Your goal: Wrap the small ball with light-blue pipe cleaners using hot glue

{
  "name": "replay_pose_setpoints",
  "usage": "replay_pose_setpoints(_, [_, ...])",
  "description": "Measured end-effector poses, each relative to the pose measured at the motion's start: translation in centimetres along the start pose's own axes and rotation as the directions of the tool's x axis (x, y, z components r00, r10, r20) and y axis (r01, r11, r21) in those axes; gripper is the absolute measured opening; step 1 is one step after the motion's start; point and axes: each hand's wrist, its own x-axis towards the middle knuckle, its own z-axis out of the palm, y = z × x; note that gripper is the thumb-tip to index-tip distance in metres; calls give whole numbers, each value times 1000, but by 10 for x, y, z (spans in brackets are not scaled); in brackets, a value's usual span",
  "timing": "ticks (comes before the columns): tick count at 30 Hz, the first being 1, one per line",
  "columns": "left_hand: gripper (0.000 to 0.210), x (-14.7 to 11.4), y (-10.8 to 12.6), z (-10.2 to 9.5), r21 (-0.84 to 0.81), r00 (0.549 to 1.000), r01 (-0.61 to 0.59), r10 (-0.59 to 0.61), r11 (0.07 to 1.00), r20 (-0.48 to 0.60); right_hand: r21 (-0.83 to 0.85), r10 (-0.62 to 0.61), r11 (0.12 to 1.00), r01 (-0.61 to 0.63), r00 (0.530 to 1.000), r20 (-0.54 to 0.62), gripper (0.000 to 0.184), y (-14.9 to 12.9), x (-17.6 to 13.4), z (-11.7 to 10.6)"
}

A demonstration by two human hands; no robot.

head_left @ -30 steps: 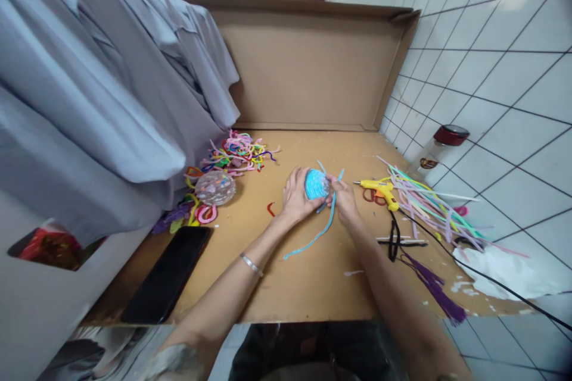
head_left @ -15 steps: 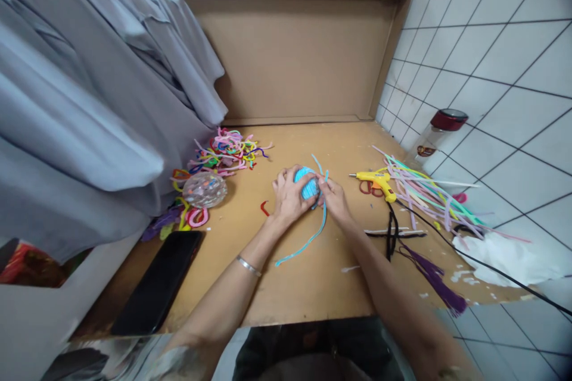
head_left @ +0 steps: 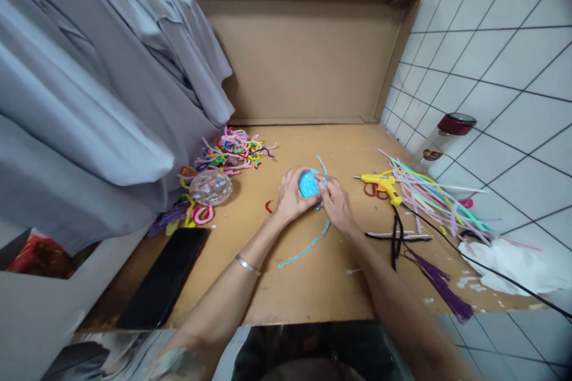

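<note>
A small round piece wound in bright blue pipe cleaner point(head_left: 308, 184) sits in my left hand point(head_left: 292, 195), whose fingers and thumb curl around its left side. At its right edge, my right hand point(head_left: 336, 203) is closed, thumb and fingertips pressing the blue strand against the wound coils. The exact pinch is partly hidden by the fingers. One loose end of the blue pipe cleaner point(head_left: 308, 248) curves down and left over the table, and a shorter end point(head_left: 320, 162) sticks up behind the hands. A red pipe cleaner scrap point(head_left: 269, 206) lies left of my left wrist.
At right are a yellow glue gun point(head_left: 379, 180), red-handled scissors point(head_left: 370, 190), loose pipe cleaners point(head_left: 420, 199), a purple tassel point(head_left: 440, 286) and a lidded jar point(head_left: 440, 141). Left are a clear bowl point(head_left: 211, 187), a colourful pipe cleaner pile point(head_left: 236, 146) and a black phone point(head_left: 163, 278).
The right fingers have shifted from the loose strand onto the wound piece's right side. More of its blue coiled face now shows. The whole view has shifted slightly.
</note>
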Motion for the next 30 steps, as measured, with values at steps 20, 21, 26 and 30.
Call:
replay_pose_setpoints(20, [66,-3,0,-3,23,992,-78,76,997,104,-246,-22,969,25,1000,17,45,-7,-3,-3])
replay_pose_setpoints(21, [67,-3,0,-3,36,992,-90,87,995,94,-232,-21,973,18,1000,-14,45,-7,-2,-4])
replay_pose_setpoints(26, [58,-5,3,-4,203,982,-173,153,964,114,29,218,976,-217,974,-58,49,-9,4,-14])
replay_pose_setpoints(30, [50,-6,9,-6,274,971,-218,181,937,153,368,371,843,-392,919,130,49,-8,9,-18])
